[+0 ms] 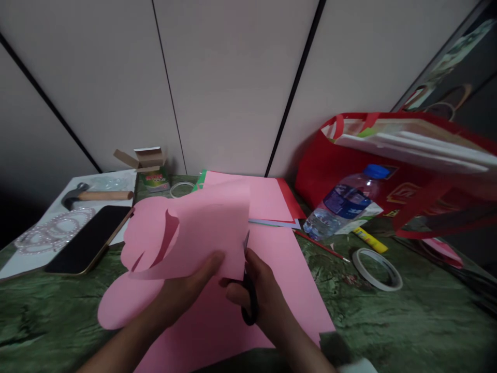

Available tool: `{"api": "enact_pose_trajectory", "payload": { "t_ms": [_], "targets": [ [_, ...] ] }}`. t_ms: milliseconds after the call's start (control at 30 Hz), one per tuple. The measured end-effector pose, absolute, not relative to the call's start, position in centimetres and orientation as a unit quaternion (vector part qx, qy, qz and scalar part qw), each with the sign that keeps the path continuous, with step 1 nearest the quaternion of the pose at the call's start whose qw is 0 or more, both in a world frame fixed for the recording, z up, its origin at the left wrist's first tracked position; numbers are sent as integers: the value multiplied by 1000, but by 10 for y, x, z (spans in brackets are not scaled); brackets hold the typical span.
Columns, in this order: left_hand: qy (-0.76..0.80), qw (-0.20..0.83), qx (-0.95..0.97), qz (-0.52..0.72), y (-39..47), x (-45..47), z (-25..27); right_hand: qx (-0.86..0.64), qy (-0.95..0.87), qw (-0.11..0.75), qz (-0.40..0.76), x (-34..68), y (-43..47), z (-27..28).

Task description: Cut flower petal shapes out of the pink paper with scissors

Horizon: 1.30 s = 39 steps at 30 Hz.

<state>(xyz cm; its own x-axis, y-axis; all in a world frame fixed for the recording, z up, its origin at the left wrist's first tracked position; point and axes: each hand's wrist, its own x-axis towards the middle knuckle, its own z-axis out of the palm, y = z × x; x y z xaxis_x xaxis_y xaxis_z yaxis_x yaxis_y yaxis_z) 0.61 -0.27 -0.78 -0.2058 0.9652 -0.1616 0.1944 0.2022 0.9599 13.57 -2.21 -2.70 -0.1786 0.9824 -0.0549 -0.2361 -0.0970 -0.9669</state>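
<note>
My left hand (190, 285) grips a folded sheet of pink paper (217, 228) near its lower edge, thumb on the front face and the other fingers hidden behind it. In my right hand (264, 285) is a pair of scissors with dark handles (251, 305). The blades point upward at the right edge of the folded sheet; whether they are in the paper I cannot tell. Rounded pink cutouts (145, 233) curl out at the sheet's left. Below both hands lies a large flat pink sheet (287, 274) on the green table.
To the left are a hammer (104, 195), a phone (91, 241), bead strings (54, 233) and a small open box (153, 176). Stacked paper (267, 194) lies behind. On the right are a water bottle (345, 202), tape roll (376, 269), yellow stick (370, 240) and red bag (322, 160).
</note>
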Motion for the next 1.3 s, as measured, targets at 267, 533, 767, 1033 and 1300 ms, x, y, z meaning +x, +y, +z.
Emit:
{"api": "enact_pose_trajectory", "payload": {
  "t_ms": [267,533,767,1033,1300],
  "targets": [
    [657,445,432,428,-7,7,-10,-387,-451,504,627,136,-25,-31],
    [679,440,415,416,-10,8,-12,-391,-430,504,639,133,-26,-30],
    [662,449,422,428,-11,10,-8,-400,-421,508,635,132,-27,-28],
    [666,446,427,418,-12,10,-8,-405,-410,513,637,130,-28,-27],
    [659,450,458,392,-12,9,-4,-419,-418,507,627,131,-28,-26]
  ]
}}
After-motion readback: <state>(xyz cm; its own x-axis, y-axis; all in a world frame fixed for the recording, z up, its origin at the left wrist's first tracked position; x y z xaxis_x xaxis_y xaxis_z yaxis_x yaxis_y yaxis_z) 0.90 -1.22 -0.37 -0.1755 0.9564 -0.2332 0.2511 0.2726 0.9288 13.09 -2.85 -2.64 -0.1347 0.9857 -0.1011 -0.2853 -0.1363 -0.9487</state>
